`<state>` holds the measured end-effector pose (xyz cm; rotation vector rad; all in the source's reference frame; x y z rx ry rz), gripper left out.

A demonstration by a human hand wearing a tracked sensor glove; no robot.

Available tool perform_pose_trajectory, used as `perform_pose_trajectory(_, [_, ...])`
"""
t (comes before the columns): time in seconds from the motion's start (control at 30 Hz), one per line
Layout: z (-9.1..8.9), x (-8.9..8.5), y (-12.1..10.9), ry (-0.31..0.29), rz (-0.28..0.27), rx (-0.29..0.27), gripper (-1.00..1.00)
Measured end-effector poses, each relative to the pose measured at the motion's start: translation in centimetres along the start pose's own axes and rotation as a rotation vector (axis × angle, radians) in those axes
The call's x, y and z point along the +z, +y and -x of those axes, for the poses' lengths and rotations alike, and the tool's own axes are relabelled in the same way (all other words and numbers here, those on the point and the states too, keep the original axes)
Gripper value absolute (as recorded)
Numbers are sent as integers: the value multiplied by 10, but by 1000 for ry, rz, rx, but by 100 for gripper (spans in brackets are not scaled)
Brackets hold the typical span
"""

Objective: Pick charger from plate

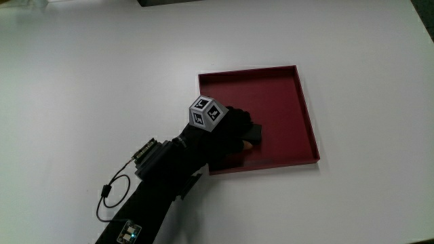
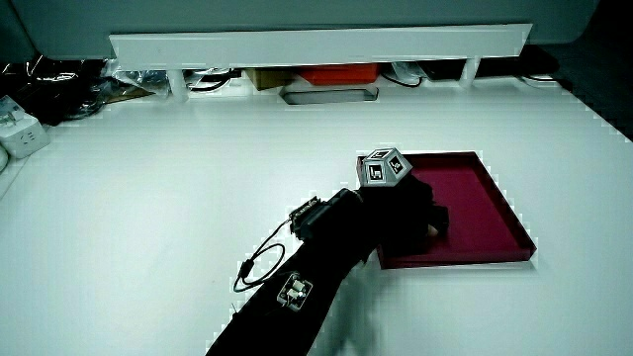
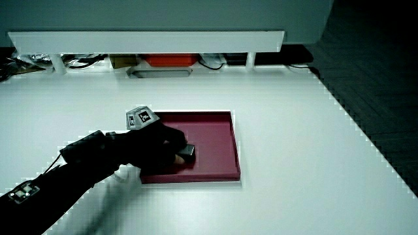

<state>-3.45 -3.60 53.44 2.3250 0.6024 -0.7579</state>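
A dark red square plate [image 1: 285, 95] with a low rim lies on the white table. The gloved hand [image 1: 234, 132] reaches into the plate over the rim nearest the person, with the patterned cube [image 1: 206, 112] on its back. Its fingers are curled around a small black charger [image 1: 255, 131], which is mostly hidden under them. In a side view the charger [image 3: 187, 152] shows as a dark block at the fingertips, low over the plate floor; I cannot tell if it still touches the floor. The hand [image 2: 420, 210] and plate [image 2: 485, 193] also show in both side views.
A low white partition [image 2: 316, 44] stands at the table's edge farthest from the person, with cables and boxes under it. A black cable loop [image 1: 112, 193] hangs from the forearm near the table's edge closest to the person.
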Motion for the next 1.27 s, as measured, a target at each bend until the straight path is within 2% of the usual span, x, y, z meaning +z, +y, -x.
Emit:
perform_pose_trajectory(0.03, [0, 0, 0, -6, 6, 9, 100])
perform_pose_trajectory(0.17, [-2, 0, -3, 17, -13, -15, 100])
perform_pose_trajectory(0.23, [-2, -2, -4, 0, -14, -20, 100])
perform_pose_trajectory(0.3, [-3, -3, -5, 12, -24, -36, 100])
perform_pose_trajectory(0.53, [-9, 18, -15, -1, -62, -75, 100])
perform_pose_trajectory(0.6, [-9, 23, -19, -9, -89, -111, 100])
perform_pose_trajectory(0.63, [-11, 27, -23, -29, -92, -117, 100])
perform_pose_trajectory(0.67, [-13, 32, -27, -19, -93, -111, 100])
perform_pose_trajectory(0.7, [-14, 34, -30, -43, -106, -129, 100])
perform_pose_trajectory(0.83, [-20, 49, -45, -53, -140, -174, 100])
perform_pose_trajectory(0.97, [-32, 64, -63, -26, -165, -203, 100])
perform_pose_trajectory(1.03, [-41, 71, -73, 4, -162, -184, 100])
perform_pose_trajectory(1.07, [-41, 70, -76, -28, -157, -186, 100])
perform_pose_trajectory(1.1, [-46, 72, -81, -5, -156, -177, 100])
perform_pose_trajectory(1.13, [-46, 70, -84, -31, -135, -158, 100])
perform_pose_trajectory(1.17, [-52, 70, -89, 18, -148, -156, 100])
perform_pose_trajectory(1.2, [-54, 68, -91, 26, -143, -184, 100])
perform_pose_trajectory(1.23, [-59, 67, -96, 29, -142, -174, 100])
perform_pose_trajectory(1.27, [-59, 63, -98, 10, -136, -194, 100])
